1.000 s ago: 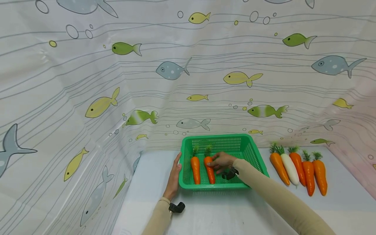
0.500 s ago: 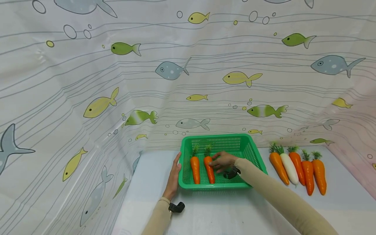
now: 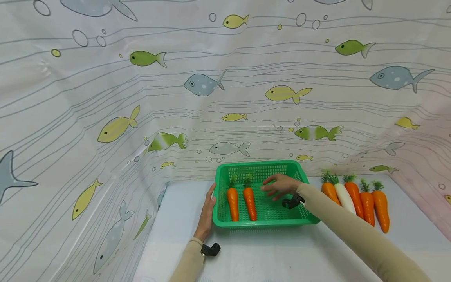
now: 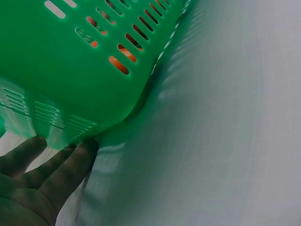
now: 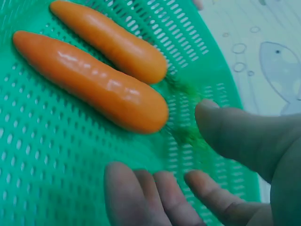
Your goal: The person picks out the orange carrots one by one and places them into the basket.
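Observation:
A green plastic basket (image 3: 267, 223) with slotted walls stands at the back of the table. Inside it, on the left, two orange carrots (image 3: 249, 203) with leafy green tops lie side by side, tops toward the wall. My left hand (image 3: 208, 213) rests against the basket's left side, fingers straight; in the left wrist view its fingertips touch the slotted wall low down. Over the basket's right half hovers my right hand (image 3: 282, 185), fingers relaxed and holding nothing. The right wrist view shows its thumb and fingers spread apart beside the nearer carrot (image 5: 94, 84).
Right of the basket, a row of several vegetables lies on the white table (image 3: 260, 258): orange carrots (image 3: 381, 211) and a white radish (image 3: 345, 197). My right sleeve overlaps part of them. A fish-patterned sheet (image 3: 197, 117) rises behind and at both sides.
My right hand has left the second carrot and moved right and slightly up, away from it. The carrot stays in the basket. My left hand keeps its place at the basket's side.

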Action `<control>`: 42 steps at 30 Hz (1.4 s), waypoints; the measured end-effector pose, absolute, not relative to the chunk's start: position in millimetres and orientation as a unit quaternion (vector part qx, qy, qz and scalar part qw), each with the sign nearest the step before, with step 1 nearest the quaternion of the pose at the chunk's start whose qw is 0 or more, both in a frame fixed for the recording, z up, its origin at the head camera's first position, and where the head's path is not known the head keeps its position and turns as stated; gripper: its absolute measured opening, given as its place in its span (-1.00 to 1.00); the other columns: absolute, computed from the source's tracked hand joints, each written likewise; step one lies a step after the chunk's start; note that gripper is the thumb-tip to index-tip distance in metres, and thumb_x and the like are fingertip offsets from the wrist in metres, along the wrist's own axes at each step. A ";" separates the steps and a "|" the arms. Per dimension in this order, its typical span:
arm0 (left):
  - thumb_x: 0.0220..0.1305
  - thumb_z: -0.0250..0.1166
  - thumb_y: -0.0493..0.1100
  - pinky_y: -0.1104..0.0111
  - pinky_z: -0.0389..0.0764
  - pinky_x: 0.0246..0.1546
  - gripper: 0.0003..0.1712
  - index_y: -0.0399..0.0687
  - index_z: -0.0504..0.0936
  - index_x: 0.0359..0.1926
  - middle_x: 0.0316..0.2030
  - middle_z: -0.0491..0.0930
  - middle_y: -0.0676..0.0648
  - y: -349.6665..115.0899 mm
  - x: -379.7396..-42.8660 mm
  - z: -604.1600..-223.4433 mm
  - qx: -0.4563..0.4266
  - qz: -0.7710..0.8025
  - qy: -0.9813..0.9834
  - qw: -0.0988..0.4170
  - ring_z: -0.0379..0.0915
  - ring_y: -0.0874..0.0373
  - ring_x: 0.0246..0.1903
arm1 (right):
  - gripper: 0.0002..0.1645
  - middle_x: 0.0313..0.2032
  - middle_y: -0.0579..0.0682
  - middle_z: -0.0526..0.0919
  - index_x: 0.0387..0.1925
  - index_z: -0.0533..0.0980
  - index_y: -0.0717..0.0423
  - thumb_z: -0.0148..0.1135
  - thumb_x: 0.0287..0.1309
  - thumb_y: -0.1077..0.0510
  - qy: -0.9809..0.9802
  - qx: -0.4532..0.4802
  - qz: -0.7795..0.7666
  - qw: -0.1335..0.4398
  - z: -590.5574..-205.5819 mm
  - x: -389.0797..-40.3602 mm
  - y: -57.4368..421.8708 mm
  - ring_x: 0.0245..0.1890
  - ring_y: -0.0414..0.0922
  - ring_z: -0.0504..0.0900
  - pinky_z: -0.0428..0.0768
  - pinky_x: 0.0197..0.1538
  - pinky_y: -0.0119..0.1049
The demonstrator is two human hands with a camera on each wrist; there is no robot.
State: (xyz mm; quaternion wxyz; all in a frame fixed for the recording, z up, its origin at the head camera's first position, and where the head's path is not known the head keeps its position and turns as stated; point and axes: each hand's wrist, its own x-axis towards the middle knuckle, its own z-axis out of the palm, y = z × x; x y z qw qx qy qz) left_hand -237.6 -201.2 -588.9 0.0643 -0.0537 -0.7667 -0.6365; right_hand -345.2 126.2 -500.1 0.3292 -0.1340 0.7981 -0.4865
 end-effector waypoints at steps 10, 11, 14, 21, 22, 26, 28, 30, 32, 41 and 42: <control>0.71 -0.25 0.12 -0.37 -0.13 0.58 -0.36 0.42 0.04 0.70 0.71 -0.03 0.01 -203.3 -236.1 -591.3 -0.052 -0.642 -0.763 0.062 -0.17 -0.17 0.70 | -0.26 0.37 0.41 0.51 0.49 0.34 0.34 0.24 0.54 -0.04 0.809 -0.165 -0.477 0.302 -471.5 -349.7 176.6 0.28 0.32 0.63 0.73 0.16 0.12; 0.71 -0.26 0.13 -0.37 -0.13 0.58 -0.36 0.43 0.04 0.70 0.71 -0.03 0.01 -203.4 -235.9 -591.7 -0.051 -0.642 -0.762 0.062 -0.17 -0.17 0.70 | -0.26 0.36 0.41 0.51 0.49 0.34 0.34 0.24 0.54 -0.04 0.813 -0.164 -0.473 0.298 -469.4 -350.1 181.8 0.28 0.32 0.63 0.73 0.15 0.11; 0.70 -0.26 0.15 -0.38 -0.14 0.58 -0.36 0.45 0.04 0.70 0.71 -0.04 0.02 -203.8 -235.3 -592.6 -0.049 -0.642 -0.762 0.061 -0.18 -0.17 0.70 | -0.25 0.34 0.38 0.55 0.49 0.36 0.33 0.25 0.53 -0.08 0.827 -0.154 -0.463 0.280 -466.6 -351.5 197.7 0.25 0.28 0.66 0.77 0.08 0.03; 0.70 -0.28 0.17 -0.37 -0.14 0.58 -0.35 0.44 0.03 0.70 0.72 -0.04 0.01 -203.1 -234.7 -591.8 -0.046 -0.640 -0.765 0.062 -0.18 -0.18 0.70 | -0.25 0.27 0.39 0.61 0.46 0.36 0.38 0.23 0.54 -0.09 0.846 -0.140 -0.457 0.237 -462.3 -355.4 238.0 0.10 0.13 0.76 0.77 0.01 -0.06; 0.70 -0.28 0.17 -0.37 -0.14 0.58 -0.35 0.44 0.03 0.70 0.72 -0.04 0.01 -203.0 -234.6 -591.5 -0.045 -0.640 -0.765 0.061 -0.18 -0.17 0.70 | -0.26 0.25 0.38 0.62 0.45 0.38 0.36 0.23 0.54 -0.09 0.849 -0.133 -0.456 0.234 -461.6 -355.8 242.6 0.09 0.11 0.76 0.77 0.02 -0.05; 0.70 -0.28 0.17 -0.38 -0.13 0.58 -0.35 0.43 0.02 0.71 0.72 -0.04 0.00 -202.7 -234.3 -590.8 -0.045 -0.641 -0.764 0.060 -0.17 -0.18 0.69 | -0.29 0.25 0.38 0.63 0.43 0.39 0.38 0.20 0.56 -0.07 0.863 -0.116 -0.438 0.223 -462.6 -357.7 260.3 0.12 0.12 0.75 0.76 0.04 -0.04; 0.70 -0.28 0.16 -0.37 -0.13 0.58 -0.35 0.42 0.03 0.71 0.71 -0.04 0.01 -202.6 -234.4 -590.5 -0.047 -0.641 -0.764 0.061 -0.17 -0.17 0.69 | -0.31 0.25 0.39 0.62 0.41 0.40 0.40 0.19 0.57 -0.06 0.871 -0.107 -0.426 0.219 -463.0 -357.2 266.8 0.10 0.12 0.76 0.76 0.02 -0.05; 0.71 -0.28 0.15 -0.37 -0.13 0.58 -0.36 0.42 0.02 0.71 0.72 -0.04 0.01 -202.3 -235.0 -590.5 -0.051 -0.640 -0.764 0.062 -0.18 -0.17 0.70 | -0.31 0.24 0.41 0.62 0.39 0.40 0.43 0.19 0.56 -0.05 0.881 -0.100 -0.409 0.214 -463.9 -356.3 273.6 0.07 0.12 0.75 0.77 0.01 -0.03; 0.71 -0.29 0.15 -0.37 -0.13 0.58 -0.36 0.42 0.02 0.71 0.72 -0.04 0.01 -202.1 -235.6 -590.5 -0.053 -0.639 -0.765 0.063 -0.18 -0.17 0.70 | -0.31 0.20 0.42 0.63 0.37 0.40 0.45 0.20 0.56 -0.05 0.894 -0.094 -0.387 0.206 -464.9 -354.6 280.1 0.04 0.14 0.75 0.77 -0.01 -0.03; 0.71 -0.28 0.15 -0.37 -0.14 0.59 -0.35 0.42 0.02 0.71 0.72 -0.04 0.01 -200.9 -235.8 -588.7 -0.056 -0.636 -0.767 0.064 -0.18 -0.16 0.70 | -0.24 0.15 0.56 0.56 0.29 0.42 0.54 0.34 0.40 -0.03 0.939 -0.081 -0.295 0.156 -484.7 -349.6 309.1 -0.06 0.20 0.72 0.81 -0.21 -0.06; 0.70 -0.28 0.15 -0.36 -0.14 0.59 -0.35 0.41 0.02 0.71 0.72 -0.04 0.01 -200.9 -235.7 -588.4 -0.056 -0.636 -0.767 0.064 -0.18 -0.16 0.70 | -0.24 0.13 0.55 0.57 0.28 0.42 0.55 0.36 0.39 -0.03 0.941 -0.078 -0.292 0.154 -487.9 -350.3 311.3 -0.08 0.20 0.71 0.81 -0.23 -0.06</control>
